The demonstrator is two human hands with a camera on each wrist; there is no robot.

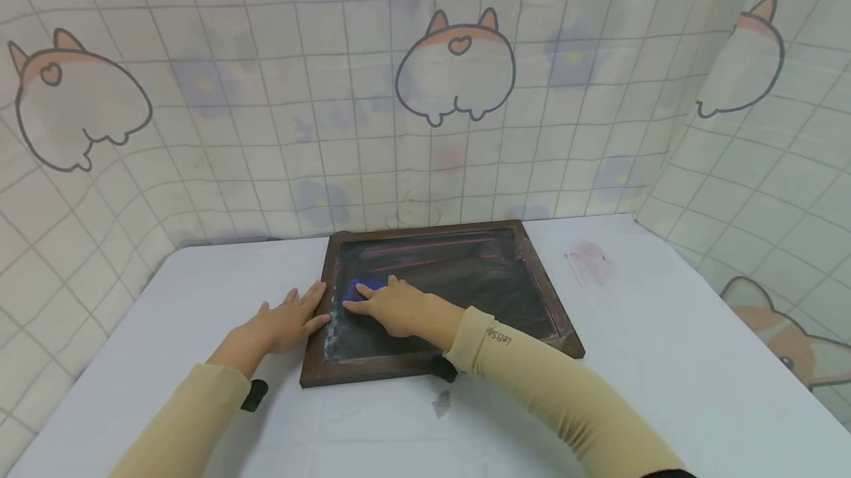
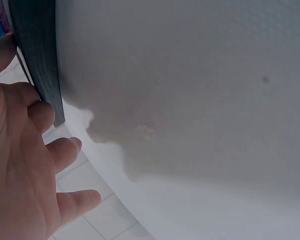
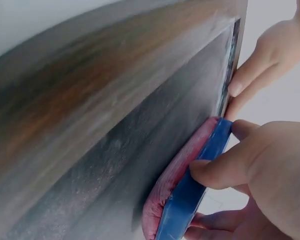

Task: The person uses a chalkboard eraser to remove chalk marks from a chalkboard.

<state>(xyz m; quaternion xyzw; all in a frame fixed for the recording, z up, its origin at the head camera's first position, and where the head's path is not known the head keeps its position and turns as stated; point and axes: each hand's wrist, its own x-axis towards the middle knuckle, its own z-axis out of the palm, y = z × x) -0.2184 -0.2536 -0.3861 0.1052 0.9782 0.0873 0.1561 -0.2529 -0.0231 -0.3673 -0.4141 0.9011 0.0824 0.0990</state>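
Observation:
A small chalkboard (image 1: 459, 282) in a brown wooden frame lies on the white table, with red chalk streaks near its far side and whitish smears along the left. My right hand (image 1: 399, 306) grips a blue chalkboard eraser (image 3: 182, 205) by its sides near the board's left edge. The eraser's pink pad (image 3: 177, 172) faces down against the dark surface. At the left side of the frame, my left hand (image 1: 282, 323) rests with spread fingers, its fingertips touching the wooden edge. In the left wrist view, that hand's fingers (image 2: 65, 152) show beside the dark frame.
The white table (image 1: 665, 360) carries a pink smudge (image 1: 592, 264) right of the board and a greyish mark (image 1: 442, 404) in front of it. A tiled-pattern curtain (image 1: 372, 131) with cartoon corgis stands behind and at both sides.

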